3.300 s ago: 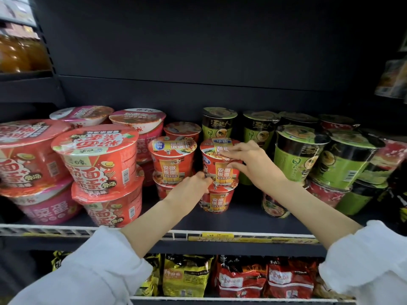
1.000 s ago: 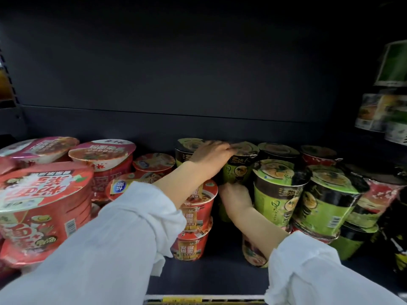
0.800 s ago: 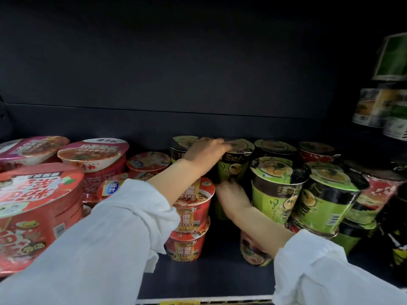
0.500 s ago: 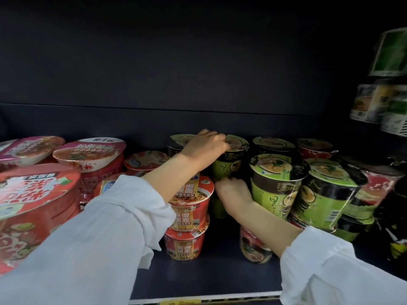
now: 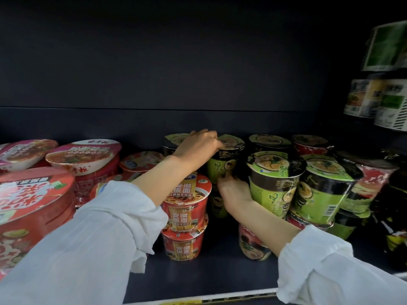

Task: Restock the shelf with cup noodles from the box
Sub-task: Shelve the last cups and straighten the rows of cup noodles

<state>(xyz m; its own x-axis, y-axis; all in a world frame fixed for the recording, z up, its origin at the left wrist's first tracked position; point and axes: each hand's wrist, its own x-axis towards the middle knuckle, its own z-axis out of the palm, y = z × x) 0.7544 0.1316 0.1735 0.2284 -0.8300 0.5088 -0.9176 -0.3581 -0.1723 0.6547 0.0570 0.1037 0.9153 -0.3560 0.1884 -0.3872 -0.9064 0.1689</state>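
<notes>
Cup noodles fill a dark shelf (image 5: 209, 280). A green and black cup (image 5: 220, 169) stands on another cup in the back row, just right of a stack of two small red cups (image 5: 187, 213). My left hand (image 5: 198, 145) reaches over the red stack, and its fingers grip the green cup's lid rim. My right hand (image 5: 233, 192) is lower, with fingertips pressed against the base of the same green cup, where it meets the cup below. The box is not in view.
Tilted green cups (image 5: 273, 183) crowd close to my right wrist, with a red-and-black cup (image 5: 251, 245) under my forearm. Large red bowls (image 5: 28, 201) are stacked at the left. Packaged goods (image 5: 378, 100) hang at the upper right. Bare shelf floor lies in front of the red stack.
Both hands have left the red cup stack and gone to the green cup behind it, left hand on top and right hand at its base. Over the last second they barely shifted.
</notes>
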